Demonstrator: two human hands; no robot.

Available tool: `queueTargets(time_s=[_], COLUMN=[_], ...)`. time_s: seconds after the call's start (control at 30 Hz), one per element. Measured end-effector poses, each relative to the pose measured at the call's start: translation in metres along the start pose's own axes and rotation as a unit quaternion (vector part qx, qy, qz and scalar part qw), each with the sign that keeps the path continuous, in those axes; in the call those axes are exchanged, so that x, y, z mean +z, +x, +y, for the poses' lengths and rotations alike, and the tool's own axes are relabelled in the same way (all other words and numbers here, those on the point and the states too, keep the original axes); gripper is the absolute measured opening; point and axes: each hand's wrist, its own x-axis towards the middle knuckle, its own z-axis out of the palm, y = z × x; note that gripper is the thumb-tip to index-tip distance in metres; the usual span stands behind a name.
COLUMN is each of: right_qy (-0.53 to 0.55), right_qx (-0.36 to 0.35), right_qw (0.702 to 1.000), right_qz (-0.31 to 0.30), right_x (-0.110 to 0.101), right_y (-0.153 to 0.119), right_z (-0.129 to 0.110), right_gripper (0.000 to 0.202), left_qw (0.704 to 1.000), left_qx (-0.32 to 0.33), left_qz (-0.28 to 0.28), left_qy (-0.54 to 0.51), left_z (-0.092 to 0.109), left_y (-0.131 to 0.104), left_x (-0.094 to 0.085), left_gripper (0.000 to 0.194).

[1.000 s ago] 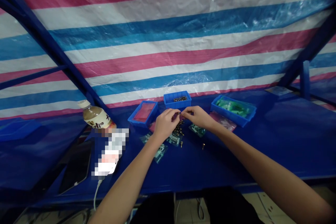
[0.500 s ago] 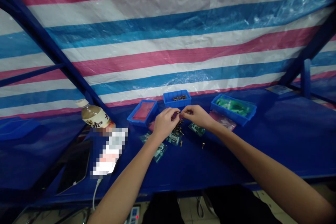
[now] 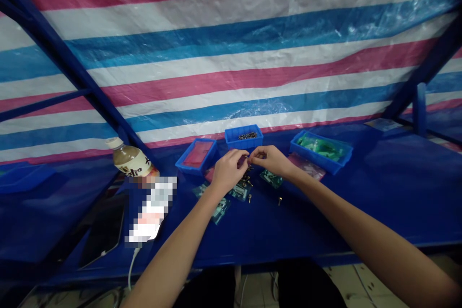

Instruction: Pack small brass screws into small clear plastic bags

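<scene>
My left hand and my right hand meet at the fingertips over the middle of the blue table, each pinched on something too small to make out. Beneath and beside them lie small brass-coloured screws and green-tinted plastic packets. Another packet rests just under my right hand, and a single screw lies apart to the right. Right behind my hands stands a blue bin with small metal parts inside.
A blue bin with pink sheets stands left, another with green bags right. Pink packets lie beside it. Further left are a bottle, a blurred-out phone-like object with a cable and a dark tablet. A striped sheet hangs behind.
My hands stay together in nearly the same place, with slight finger movement. The view has shifted slightly, and my legs below the table edge have moved.
</scene>
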Motion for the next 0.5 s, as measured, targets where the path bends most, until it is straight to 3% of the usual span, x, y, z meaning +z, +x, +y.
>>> queueTargets(time_s=[0.2, 0.37, 0.43, 0.5], right_qy=[-0.100, -0.154, -0.154, -0.153], right_qx=[-0.016, -0.024, -0.030, -0.046], right_qw=[0.988, 0.964, 0.970, 0.983], right_qz=[0.120, 0.215, 0.187, 0.089], right_x=[-0.009, -0.015, -0.014, -0.013], right_y=[0.029, 0.052, 0.045, 0.031], right_z=[-0.003, 0.005, 0.009, 0.013], right_gripper=[0.014, 0.023, 0.024, 0.019], left_qw=[0.994, 0.980, 0.973, 0.969], left_qx=[-0.066, -0.111, -0.119, -0.116], left_qz=[-0.028, -0.032, -0.037, -0.043], left_qy=[0.077, 0.161, 0.192, 0.214], left_z=[0.004, -0.001, -0.005, -0.008], left_y=[0.000, 0.002, 0.002, 0.002], left_x=[-0.006, -0.011, -0.013, -0.014], left_gripper=[0.039, 0.027, 0.020, 0.016])
